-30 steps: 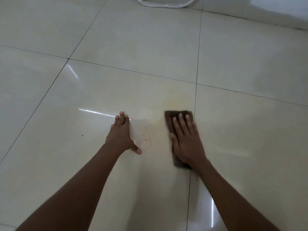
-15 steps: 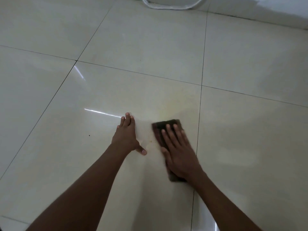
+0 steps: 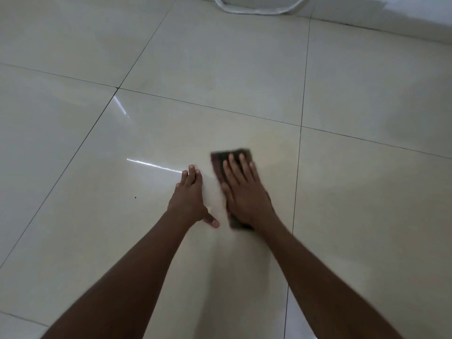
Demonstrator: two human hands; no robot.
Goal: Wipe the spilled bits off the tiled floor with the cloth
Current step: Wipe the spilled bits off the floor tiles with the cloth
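A dark brown folded cloth (image 3: 220,159) lies flat on the glossy cream tiled floor (image 3: 220,69). My right hand (image 3: 244,192) presses down on it with straight, spread fingers and covers most of it. My left hand (image 3: 189,199) rests flat on the tile just left of the cloth, fingers together and thumb out toward the cloth. A faint yellowish smear (image 3: 269,152) shows on the tile around the cloth. A tiny dark speck (image 3: 135,197) sits on the tile to the left of my left hand.
Dark grout lines cross the floor; one runs just right of the cloth (image 3: 297,192). A white rounded object (image 3: 256,9) stands at the far top edge. A wall base (image 3: 391,23) runs along the top right.
My right hand has slid the cloth leftward over the tile, from the grout line to close beside my left hand. My left hand has stayed planted.
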